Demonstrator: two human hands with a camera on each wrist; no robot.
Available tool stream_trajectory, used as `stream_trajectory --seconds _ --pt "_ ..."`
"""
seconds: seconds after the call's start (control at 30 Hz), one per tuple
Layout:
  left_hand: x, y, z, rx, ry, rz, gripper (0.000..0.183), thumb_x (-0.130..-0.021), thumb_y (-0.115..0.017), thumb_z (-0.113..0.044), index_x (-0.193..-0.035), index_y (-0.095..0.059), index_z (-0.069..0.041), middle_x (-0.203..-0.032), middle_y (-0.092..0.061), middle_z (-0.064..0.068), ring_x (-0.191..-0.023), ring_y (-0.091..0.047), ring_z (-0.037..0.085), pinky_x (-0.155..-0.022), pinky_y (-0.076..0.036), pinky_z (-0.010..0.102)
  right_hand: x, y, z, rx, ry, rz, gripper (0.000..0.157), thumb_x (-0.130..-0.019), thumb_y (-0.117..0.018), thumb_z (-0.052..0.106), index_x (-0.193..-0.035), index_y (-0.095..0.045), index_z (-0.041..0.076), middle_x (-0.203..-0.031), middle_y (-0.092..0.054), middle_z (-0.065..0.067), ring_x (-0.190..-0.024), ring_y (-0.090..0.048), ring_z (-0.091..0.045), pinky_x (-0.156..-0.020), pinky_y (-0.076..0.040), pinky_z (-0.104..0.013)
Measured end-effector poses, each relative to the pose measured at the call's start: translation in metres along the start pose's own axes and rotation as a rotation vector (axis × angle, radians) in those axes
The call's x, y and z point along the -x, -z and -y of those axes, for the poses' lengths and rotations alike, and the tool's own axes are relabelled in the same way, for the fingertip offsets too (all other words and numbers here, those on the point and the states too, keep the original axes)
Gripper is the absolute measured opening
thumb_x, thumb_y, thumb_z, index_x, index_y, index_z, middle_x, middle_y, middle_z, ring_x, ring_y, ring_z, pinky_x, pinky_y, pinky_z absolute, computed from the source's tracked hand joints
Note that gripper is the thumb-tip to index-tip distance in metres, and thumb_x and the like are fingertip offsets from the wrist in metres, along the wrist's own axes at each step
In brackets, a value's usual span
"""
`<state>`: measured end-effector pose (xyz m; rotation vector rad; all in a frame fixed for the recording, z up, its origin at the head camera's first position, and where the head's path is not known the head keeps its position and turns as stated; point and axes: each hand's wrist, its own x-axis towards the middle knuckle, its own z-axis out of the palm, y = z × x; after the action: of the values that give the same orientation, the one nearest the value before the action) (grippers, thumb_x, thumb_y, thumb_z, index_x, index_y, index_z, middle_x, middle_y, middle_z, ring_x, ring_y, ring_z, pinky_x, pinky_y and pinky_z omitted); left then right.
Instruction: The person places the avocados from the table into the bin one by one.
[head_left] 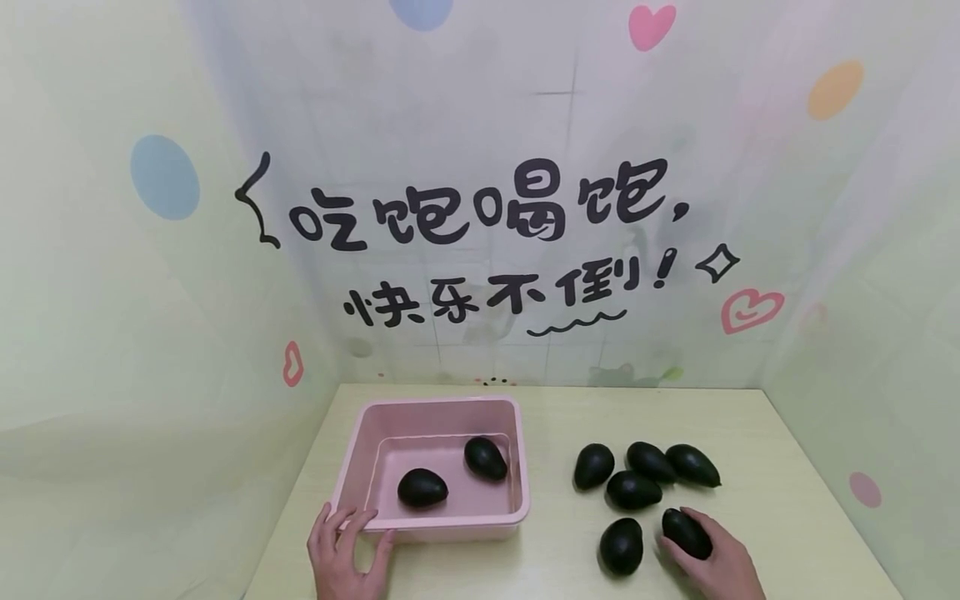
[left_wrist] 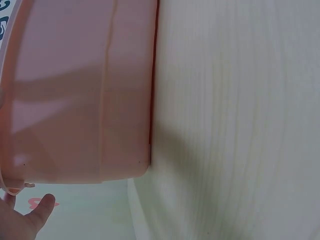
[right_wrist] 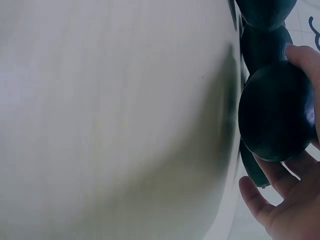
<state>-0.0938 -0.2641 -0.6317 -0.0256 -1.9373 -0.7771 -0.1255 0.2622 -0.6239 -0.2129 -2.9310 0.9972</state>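
Note:
My right hand [head_left: 716, 562] grips a dark, almost black avocado [head_left: 686, 533] near the front right of the table. In the right wrist view the same avocado [right_wrist: 277, 112] sits between thumb and fingers, above the tabletop. Another avocado [head_left: 621, 547] lies just left of that hand. Over the near-left corner of a pink plastic bin [head_left: 442, 523], my left hand [head_left: 345, 554] holds the rim, its thumb at the front side. Inside the bin lie two avocados, one near the middle [head_left: 422, 488] and one by the right wall [head_left: 486, 459].
Behind the right hand several avocados [head_left: 634, 490] lie in a loose cluster. The pale wooden table [head_left: 555, 433] is bounded by printed fabric at the back [head_left: 450, 350] and at both sides.

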Motion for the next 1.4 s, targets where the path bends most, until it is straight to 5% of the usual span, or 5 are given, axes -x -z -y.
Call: stream_trajectory --seconds 0.23,0.53,0.93,1.1,1.4 --pt "0.001 0.000 0.001 0.007 0.008 0.005 0.064 -0.096 -0.063 -0.072 -0.102 -0.078 -0.009 -0.114 -0.066 0.025 -0.146 -0.039 0.022 -0.124 -0.020 0.022 -0.002 0.001 0.004 0.002 0.136 -0.170 0.063 -0.082 -0.092 0.045 -0.129 -0.073 0.008 -0.123 -0.078 -0.016 -0.112 -0.072 -0.041 -0.083 -0.057 -0.029" --pt "0.002 0.000 0.000 0.000 0.013 0.000 0.066 -0.096 -0.062 -0.073 -0.102 -0.077 -0.009 -0.115 -0.066 0.025 -0.142 -0.043 0.031 -0.123 -0.021 0.023 -0.006 0.008 0.012 -0.009 0.194 -0.223 0.058 -0.079 -0.095 0.042 -0.125 -0.075 0.012 -0.120 -0.079 -0.010 -0.108 -0.072 -0.030 -0.084 -0.039 -0.002" --pt "-0.001 0.002 -0.004 0.003 0.038 0.032 0.061 -0.096 -0.065 -0.069 -0.103 -0.077 -0.010 -0.116 -0.065 0.024 -0.140 -0.044 0.039 -0.125 -0.020 0.025 -0.011 0.013 0.025 -0.032 0.268 -0.255 0.057 -0.079 -0.096 0.038 -0.126 -0.075 0.015 -0.122 -0.079 -0.008 -0.110 -0.072 -0.027 -0.087 -0.037 -0.001" --pt "-0.001 0.002 -0.004 0.004 0.033 0.021 0.062 -0.096 -0.065 -0.070 -0.103 -0.077 -0.010 -0.115 -0.066 0.023 -0.142 -0.044 0.034 -0.123 -0.021 0.025 -0.012 0.016 0.032 -0.037 0.285 -0.229 0.058 -0.081 -0.094 0.037 -0.128 -0.073 0.011 -0.125 -0.078 -0.011 -0.115 -0.071 -0.036 -0.089 -0.038 -0.004" --pt "0.000 0.003 -0.004 0.000 0.025 0.018 0.063 -0.096 -0.063 -0.071 -0.103 -0.077 -0.010 -0.115 -0.065 0.024 -0.144 -0.041 0.028 -0.124 -0.021 0.026 -0.014 0.023 0.045 -0.020 0.271 -0.190 0.061 -0.084 -0.091 0.042 -0.131 -0.070 0.009 -0.129 -0.075 -0.016 -0.120 -0.070 -0.044 -0.090 -0.056 -0.040"
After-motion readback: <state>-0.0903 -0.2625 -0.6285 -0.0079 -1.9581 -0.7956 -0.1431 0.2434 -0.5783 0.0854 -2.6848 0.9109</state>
